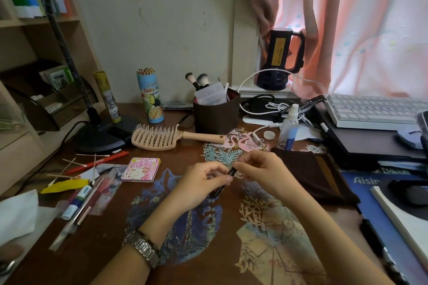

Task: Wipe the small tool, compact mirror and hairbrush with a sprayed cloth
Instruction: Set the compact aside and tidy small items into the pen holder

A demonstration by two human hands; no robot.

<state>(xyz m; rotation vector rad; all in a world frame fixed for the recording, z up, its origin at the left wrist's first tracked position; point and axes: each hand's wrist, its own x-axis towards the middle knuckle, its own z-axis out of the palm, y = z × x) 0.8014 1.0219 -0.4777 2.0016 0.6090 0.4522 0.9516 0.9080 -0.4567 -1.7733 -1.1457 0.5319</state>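
Head view, centre of the frame: both hands are on the thin black stick-like small tool (223,183). The left hand (203,183) has its fingers curled round the lower part, and the right hand (257,169) pinches the top end. No cloth is in either hand, so I'd say we're still on the tool step, pre-wipe.

The next move probably needs the dark brown folded cloth (312,176), lying just right of the hands, and the clear spray bottle (289,127) above it. The pink square compact mirror (141,169) sits left of centre and the beige vented hairbrush (166,139) above that, both untouched on the bench (104,227). Cotton swabs (76,164) and pens clutter the left side, clear of the reach.
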